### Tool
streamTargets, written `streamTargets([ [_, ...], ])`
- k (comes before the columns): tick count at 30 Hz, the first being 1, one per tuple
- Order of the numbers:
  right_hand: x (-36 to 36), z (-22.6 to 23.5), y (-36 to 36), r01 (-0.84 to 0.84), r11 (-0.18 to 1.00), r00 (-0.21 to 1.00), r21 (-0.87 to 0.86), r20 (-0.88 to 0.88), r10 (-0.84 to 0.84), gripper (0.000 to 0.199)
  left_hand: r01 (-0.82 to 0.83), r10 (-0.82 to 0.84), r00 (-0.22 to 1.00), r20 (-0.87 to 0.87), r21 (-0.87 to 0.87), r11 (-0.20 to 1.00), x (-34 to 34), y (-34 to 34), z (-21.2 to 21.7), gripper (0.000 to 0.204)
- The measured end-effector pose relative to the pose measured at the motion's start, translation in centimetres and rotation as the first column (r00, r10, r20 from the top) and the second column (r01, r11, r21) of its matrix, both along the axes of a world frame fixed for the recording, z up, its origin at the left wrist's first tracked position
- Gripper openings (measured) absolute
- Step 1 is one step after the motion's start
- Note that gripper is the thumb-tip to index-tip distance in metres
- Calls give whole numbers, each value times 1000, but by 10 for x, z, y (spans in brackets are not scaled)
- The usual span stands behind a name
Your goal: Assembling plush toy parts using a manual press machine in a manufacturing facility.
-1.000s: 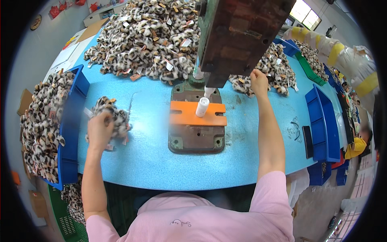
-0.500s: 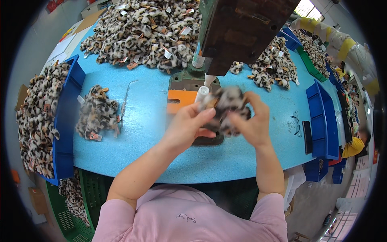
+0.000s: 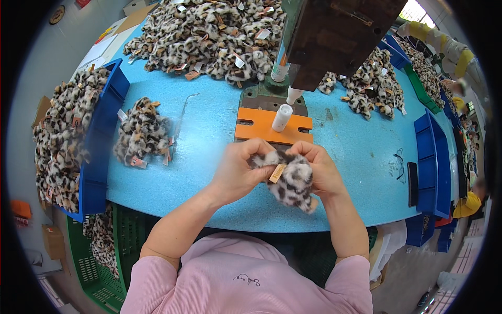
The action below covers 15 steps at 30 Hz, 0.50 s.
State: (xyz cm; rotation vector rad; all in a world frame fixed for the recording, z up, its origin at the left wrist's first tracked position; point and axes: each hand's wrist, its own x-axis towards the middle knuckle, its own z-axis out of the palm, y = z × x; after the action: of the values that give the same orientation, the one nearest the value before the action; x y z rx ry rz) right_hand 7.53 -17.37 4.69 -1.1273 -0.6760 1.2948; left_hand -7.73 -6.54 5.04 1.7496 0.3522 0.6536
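Between my two hands, over the near part of the blue table, is a spotted plush toy skin [image 3: 294,180] in white, black and brown fur with a small tan tag. My left hand [image 3: 246,170] pinches its upper left edge. My right hand [image 3: 320,170] grips its upper right side, fingers curled into the fur. Just beyond them stands a press with a white cylindrical post [image 3: 282,118] on an orange plate [image 3: 251,133]. A white tip [image 3: 294,95] hangs from the dark press head [image 3: 334,42] above the post.
A large heap of spotted plush skins [image 3: 209,42] covers the far left of the table, with a smaller pile [image 3: 142,133] at left. A filled blue bin [image 3: 99,152] stands at the left edge. More skins [image 3: 374,83], a blue tray [image 3: 433,162], a black phone [image 3: 412,183] and glasses [image 3: 400,165] are at right.
Both hands have drawn the plush skin back from the press post toward me. Its tan tag now faces up, and the post and orange plate show fully. The whole view has shifted slightly.
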Motion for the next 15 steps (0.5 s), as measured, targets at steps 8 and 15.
streamTargets([
  [8,-20,0,-8,95,980,960,175,244,-136,7,-198,186,980,68,285,938,6,8,-7,19],
  [15,-14,5,-2,26,1000,990,-13,136,-24,16,-149,138,989,57,379,913,7,7,-9,20],
])
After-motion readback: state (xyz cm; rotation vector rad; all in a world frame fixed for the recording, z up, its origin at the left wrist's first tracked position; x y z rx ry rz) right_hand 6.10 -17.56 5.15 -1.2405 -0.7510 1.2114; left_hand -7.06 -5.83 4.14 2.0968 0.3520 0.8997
